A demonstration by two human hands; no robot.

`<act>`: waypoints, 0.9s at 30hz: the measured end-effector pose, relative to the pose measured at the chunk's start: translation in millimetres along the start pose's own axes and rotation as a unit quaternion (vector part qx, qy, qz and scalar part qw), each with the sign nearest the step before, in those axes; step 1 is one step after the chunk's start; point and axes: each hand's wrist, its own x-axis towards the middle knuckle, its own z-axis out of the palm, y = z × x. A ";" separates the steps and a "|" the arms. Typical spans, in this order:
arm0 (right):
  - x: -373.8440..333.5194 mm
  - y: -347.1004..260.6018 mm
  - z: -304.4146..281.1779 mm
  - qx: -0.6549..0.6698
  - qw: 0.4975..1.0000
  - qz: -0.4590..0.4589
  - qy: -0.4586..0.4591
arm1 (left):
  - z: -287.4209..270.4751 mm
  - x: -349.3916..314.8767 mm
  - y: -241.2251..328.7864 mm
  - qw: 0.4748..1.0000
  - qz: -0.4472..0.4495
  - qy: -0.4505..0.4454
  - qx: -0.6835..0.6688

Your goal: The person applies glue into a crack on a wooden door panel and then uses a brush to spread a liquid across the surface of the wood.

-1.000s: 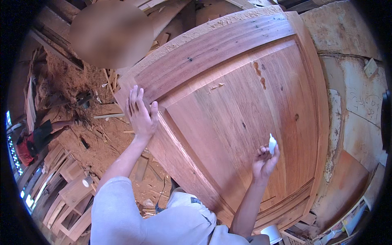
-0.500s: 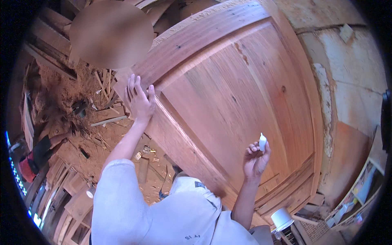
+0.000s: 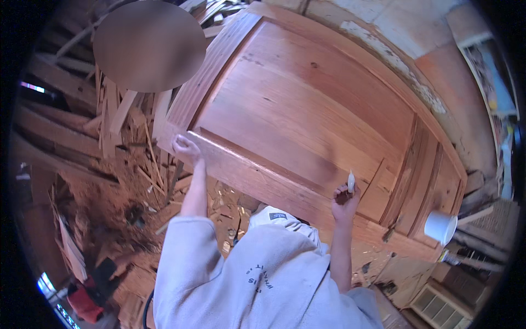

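A large reddish-brown wooden door (image 3: 274,104) with a raised frame and inset panels lies in front of me. My left hand (image 3: 187,148) is at its left corner, fingers curled closed over the frame. Whether anything is inside those fingers is hidden. To the right, my right hand (image 3: 345,203) grips a small white squeeze bottle (image 3: 351,183) with a pointed nozzle, held upright. The bottle is above the near part of the door. A white tub (image 3: 440,227) stands at the door's right end.
Scrap boards and sticks (image 3: 118,109) pile up at the left, with sawdust and offcuts on the floor (image 3: 98,203). A red and dark item (image 3: 85,301) is at lower left. Shelving (image 3: 496,82) stands at far right, and a slatted wooden frame (image 3: 441,304) at lower right.
My view has turned, so the door appears rotated and the tub farther right. My left hand's spread fingers have curled closed at the corner. The right hand still holds the bottle.
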 end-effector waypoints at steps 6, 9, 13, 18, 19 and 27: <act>-53.4 -47.5 -79.2 0.004 0.995 -0.073 0.070 | -68.2 -156.3 85.0 0.888 0.264 -0.310 -0.213; -63.6 -40.4 -82.3 0.006 0.995 -0.077 0.066 | -94.5 -186.4 78.1 0.876 0.246 -0.353 -0.220; -69.8 -27.8 -67.1 0.007 0.998 -0.053 0.041 | -99.4 -200.9 59.4 0.898 0.235 -0.355 -0.113; -66.5 -16.5 -84.8 -0.032 0.999 -0.018 -0.019 | -95.0 -204.8 60.8 0.884 0.279 -0.357 -0.111; -67.2 -13.1 -87.4 -0.039 0.999 -0.014 -0.027 | -95.1 -205.3 59.4 0.881 0.290 -0.357 -0.107; -99.1 7.0 -99.1 -0.125 0.990 0.029 -0.060 | -92.7 -198.7 56.3 0.882 0.313 -0.334 -0.114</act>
